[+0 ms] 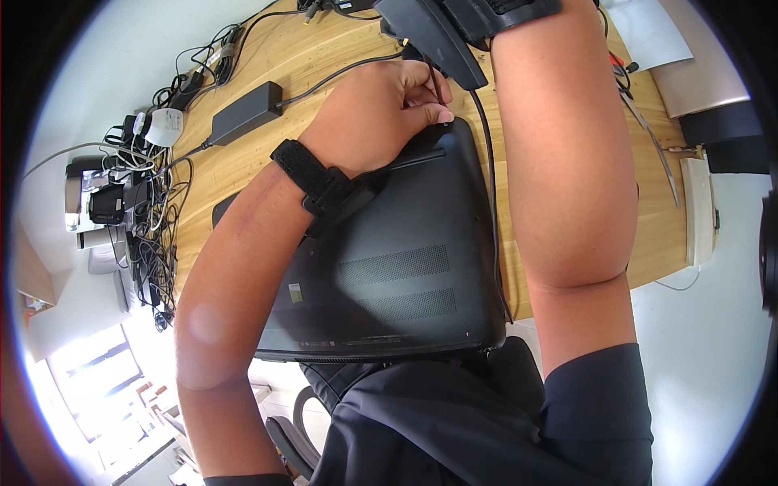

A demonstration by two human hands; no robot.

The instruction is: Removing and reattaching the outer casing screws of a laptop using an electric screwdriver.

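A black laptop lies upside down on the wooden table, its vented underside facing up. My left hand reaches over its far right corner, thumb and fingers closed around a thin dark shaft that looks like a screwdriver's. The shaft's lower end meets the laptop near that corner. My right forearm extends up along the laptop's right side. At its wrist, a black strapped-on device hangs above the left fingers. The right hand itself is out of sight beyond the top edge and that device.
A black power adapter with its cable lies left of my left hand. Tangled cables line the table's left edge beside a white round device. A black cable runs along the laptop's right side. Metal tweezers or scissors lie far right.
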